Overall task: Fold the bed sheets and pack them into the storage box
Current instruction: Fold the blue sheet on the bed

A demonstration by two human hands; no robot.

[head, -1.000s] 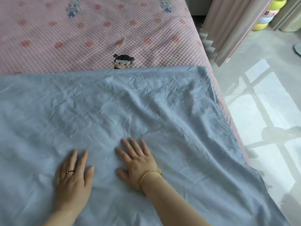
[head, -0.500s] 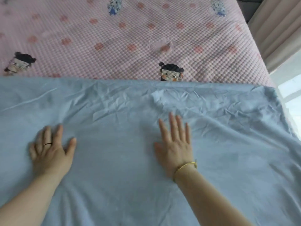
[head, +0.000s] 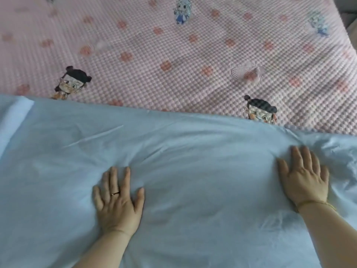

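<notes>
Both hands lie wider apart than half a second ago, right hand [head: 305,180] now by the crumpled right side | left hand [head: 117,202] and right both flat, fingers spread, pressing the blue sheet [head: 193,171] | sheet covers near half of pink bed cover [head: 173,55] | judged light, limp, easily creased; take hold by pinching far-edge corners | storage box not in view

You have two hands in view, one left hand [head: 117,204] and one right hand [head: 305,178], and one blue sheet [head: 193,151]. One pink bed cover [head: 154,45] shows two dark-haired figures [head: 72,82] and two blue figures [head: 182,10]. You wear one ring [head: 115,193] and one bracelet [head: 316,203].
</notes>
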